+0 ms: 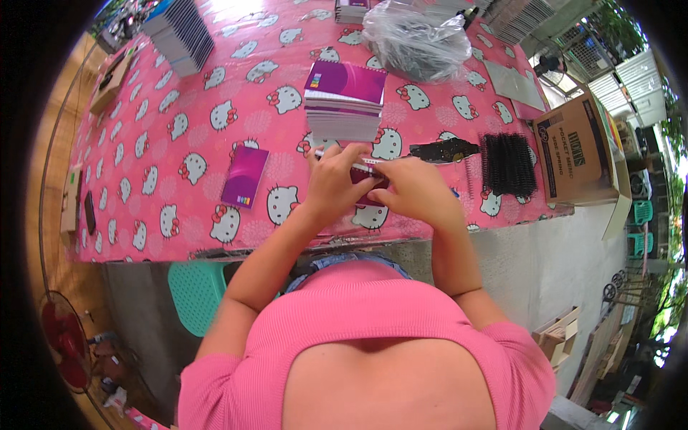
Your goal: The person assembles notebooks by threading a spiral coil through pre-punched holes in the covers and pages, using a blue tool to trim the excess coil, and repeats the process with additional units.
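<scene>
At the near edge of the table, my left hand (pixel 335 180) and my right hand (pixel 417 188) meet over a small memo pad (pixel 368 174), with fingers closed on it from both sides. White page edges and a row of punched holes show along its top; my fingers cover most of the rest. Just beyond my hands stands a stack of purple-covered memo pads (pixel 344 111). To the left, a single purple memo pad (pixel 245 176) lies flat. A bunch of black spiral binding coils (pixel 507 165) lies to the right, next to a crumpled black plastic piece (pixel 444 149).
A cardboard box (pixel 582 150) stands at the right edge of the pink patterned tablecloth (pixel 287 236). Farther back are a clear plastic bag (pixel 416 39), a tall notebook stack (pixel 179 36) and a grey sheet (pixel 513 82). A green stool (pixel 195 297) sits below the table's left side.
</scene>
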Demonstrator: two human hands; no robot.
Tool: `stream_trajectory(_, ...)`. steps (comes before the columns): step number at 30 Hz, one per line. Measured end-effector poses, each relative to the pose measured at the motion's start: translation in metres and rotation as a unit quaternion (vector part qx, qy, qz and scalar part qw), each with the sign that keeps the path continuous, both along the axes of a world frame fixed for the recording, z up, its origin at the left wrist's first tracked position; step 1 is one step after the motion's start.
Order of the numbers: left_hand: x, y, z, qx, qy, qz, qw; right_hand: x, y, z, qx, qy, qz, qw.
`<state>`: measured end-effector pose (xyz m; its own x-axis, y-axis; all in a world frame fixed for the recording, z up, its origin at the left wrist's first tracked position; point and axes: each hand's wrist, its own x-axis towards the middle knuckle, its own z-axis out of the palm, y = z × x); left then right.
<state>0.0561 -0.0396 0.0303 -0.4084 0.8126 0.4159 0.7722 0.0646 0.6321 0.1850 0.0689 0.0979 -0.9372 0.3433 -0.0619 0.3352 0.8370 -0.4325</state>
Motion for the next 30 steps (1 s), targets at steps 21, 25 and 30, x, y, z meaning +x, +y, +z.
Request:
stream_trajectory(21,-0.03,-0.005,-0.004,0.099,-0.075,-0.114,0.986,-0.025,-0.016,0.006,-0.012,-0.004,0.001,1.0)
stream_trajectory(25,-0.037,-0.005,-0.009,0.095,-0.134,-0.127,0.978,-0.035,-0.002,-0.013,0.027,-0.071,-0.038,0.996)
stream_trajectory(30,-0.045,-0.02,-0.027,0.136,-0.178,-0.104,0.969,-0.056,-0.006,-0.025,0.056,-0.173,0.011,0.983)
